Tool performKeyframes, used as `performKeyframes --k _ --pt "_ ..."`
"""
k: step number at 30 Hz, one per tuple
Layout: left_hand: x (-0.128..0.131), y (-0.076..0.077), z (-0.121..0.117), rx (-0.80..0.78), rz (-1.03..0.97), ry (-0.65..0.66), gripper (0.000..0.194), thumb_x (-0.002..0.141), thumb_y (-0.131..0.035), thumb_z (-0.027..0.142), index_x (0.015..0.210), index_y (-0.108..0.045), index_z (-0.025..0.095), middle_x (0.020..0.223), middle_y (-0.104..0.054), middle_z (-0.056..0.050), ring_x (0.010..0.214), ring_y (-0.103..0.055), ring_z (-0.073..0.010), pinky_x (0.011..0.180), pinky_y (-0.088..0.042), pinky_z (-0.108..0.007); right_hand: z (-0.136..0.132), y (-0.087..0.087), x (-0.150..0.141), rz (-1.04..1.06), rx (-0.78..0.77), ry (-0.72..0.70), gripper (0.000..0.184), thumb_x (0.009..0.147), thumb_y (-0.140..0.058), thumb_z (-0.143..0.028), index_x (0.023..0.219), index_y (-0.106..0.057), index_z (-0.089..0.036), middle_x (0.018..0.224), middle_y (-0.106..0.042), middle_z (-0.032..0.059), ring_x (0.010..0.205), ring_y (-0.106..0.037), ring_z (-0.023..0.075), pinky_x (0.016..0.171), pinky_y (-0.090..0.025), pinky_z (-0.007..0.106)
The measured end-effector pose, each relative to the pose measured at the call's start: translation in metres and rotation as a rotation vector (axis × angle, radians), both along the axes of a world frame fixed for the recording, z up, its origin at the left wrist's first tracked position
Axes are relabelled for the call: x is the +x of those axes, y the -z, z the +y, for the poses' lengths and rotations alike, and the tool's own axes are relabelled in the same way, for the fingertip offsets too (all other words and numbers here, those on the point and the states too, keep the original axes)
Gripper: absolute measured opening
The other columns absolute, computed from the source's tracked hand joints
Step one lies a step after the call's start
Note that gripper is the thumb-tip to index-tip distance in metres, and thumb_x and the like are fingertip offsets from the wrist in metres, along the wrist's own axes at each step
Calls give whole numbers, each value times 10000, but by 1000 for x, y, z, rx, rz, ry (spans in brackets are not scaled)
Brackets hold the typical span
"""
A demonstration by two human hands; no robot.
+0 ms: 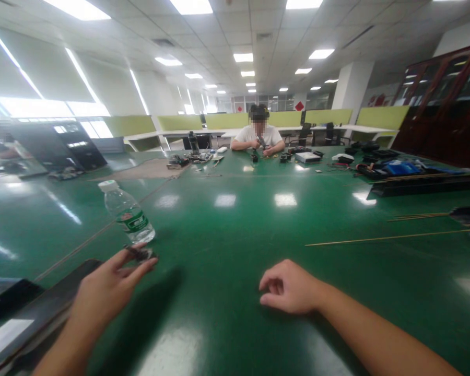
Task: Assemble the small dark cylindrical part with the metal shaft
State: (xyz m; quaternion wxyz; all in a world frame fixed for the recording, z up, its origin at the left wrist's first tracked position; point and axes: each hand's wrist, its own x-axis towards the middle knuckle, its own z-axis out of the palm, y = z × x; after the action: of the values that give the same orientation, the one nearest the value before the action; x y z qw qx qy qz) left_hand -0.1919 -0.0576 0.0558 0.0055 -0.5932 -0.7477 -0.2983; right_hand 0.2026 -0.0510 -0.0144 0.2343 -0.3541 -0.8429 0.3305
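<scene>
My left hand (109, 282) is raised over the left part of the green table (219, 230). Between its thumb and fingers it grips a small dark and grey object (143, 254), blurred, whose kind I cannot make out. Just behind that hand stands a clear plastic water bottle (127, 211) with a white cap and a green label; in the picture it leans left. On the right, my right hand (292, 287) rests low at the tabletop, fingers curled, with a gap between thumb and fingertips and nothing in it.
Thin sticks (376, 240) reach in from the right. Dark cases and a blue item (403, 167) lie at the far right. Across the table sits a person (258, 137) handling a dark item, with tools and parts around. A black box (8, 297) is at the near left.
</scene>
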Motion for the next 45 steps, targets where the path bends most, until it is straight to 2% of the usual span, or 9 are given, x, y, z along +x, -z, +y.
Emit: performKeyframes --k 1,4,9,12,15,18,29,37,45 --pt "21 -3 11 -4 -46 75 485 750 -662 531 1171 -647 291 905 -758 31 895 -722 -244 868 -546 -353 0 0 1 1 -2 3 227 794 -707 -380 898 -741 -182 647 -657 -10 551 -571 108 557 -417 214" --pt "81 -3 41 9 -165 365 564 800 -626 513 1281 -576 222 990 -745 -36 889 -716 -238 865 -549 -358 4 2 2 -1 -23 49 196 796 -703 -364 877 -726 -187 646 -652 -14 550 -565 107 550 -408 211" --pt "156 16 69 -48 -235 729 360 846 -628 369 1174 -633 219 1044 -714 -51 886 -680 -198 863 -548 -349 14 2 3 -6 -18 311 192 775 -709 -309 741 -569 -181 643 -619 -24 555 -522 105 521 -354 208" --pt "176 33 66 -78 -225 871 301 830 -645 268 1124 -628 210 1070 -683 -59 937 -646 -194 883 -532 -349 17 3 2 -14 -13 380 214 759 -705 -248 761 -497 -196 632 -594 -45 554 -508 103 527 -333 208" --pt "182 50 58 -78 -223 982 268 826 -644 209 1091 -609 205 1117 -642 -66 1018 -606 -196 929 -498 -353 16 6 1 10 -44 290 214 758 -689 -202 856 -499 -212 646 -606 -59 554 -527 102 535 -334 204" --pt "184 58 50 -111 -253 1079 240 839 -635 193 1076 -604 206 1111 -630 -65 1032 -590 -193 934 -483 -342 14 9 0 28 -62 215 249 759 -676 -174 928 -501 -226 653 -613 -68 555 -542 104 540 -342 203" --pt "188 57 48 -167 -289 1069 329 821 -640 119 1128 -619 234 1130 -671 -31 1058 -615 -187 962 -478 -340 17 14 2 79 -129 207 244 748 -659 -130 876 -474 -225 633 -566 -77 552 -535 101 520 -348 196" --pt "186 60 48 -135 -267 1034 392 844 -672 242 1230 -610 218 1223 -671 -67 1127 -626 -217 1032 -478 -378 15 11 2 98 -132 214 230 753 -647 -117 855 -467 -218 649 -566 -69 559 -526 100 537 -361 199" --pt "188 52 47 -198 -278 1056 282 872 -657 323 1135 -650 221 1112 -707 -49 1006 -659 -201 910 -509 -310 14 8 2 112 -121 223 212 757 -648 -120 855 -486 -214 651 -562 -65 560 -524 101 544 -369 201"
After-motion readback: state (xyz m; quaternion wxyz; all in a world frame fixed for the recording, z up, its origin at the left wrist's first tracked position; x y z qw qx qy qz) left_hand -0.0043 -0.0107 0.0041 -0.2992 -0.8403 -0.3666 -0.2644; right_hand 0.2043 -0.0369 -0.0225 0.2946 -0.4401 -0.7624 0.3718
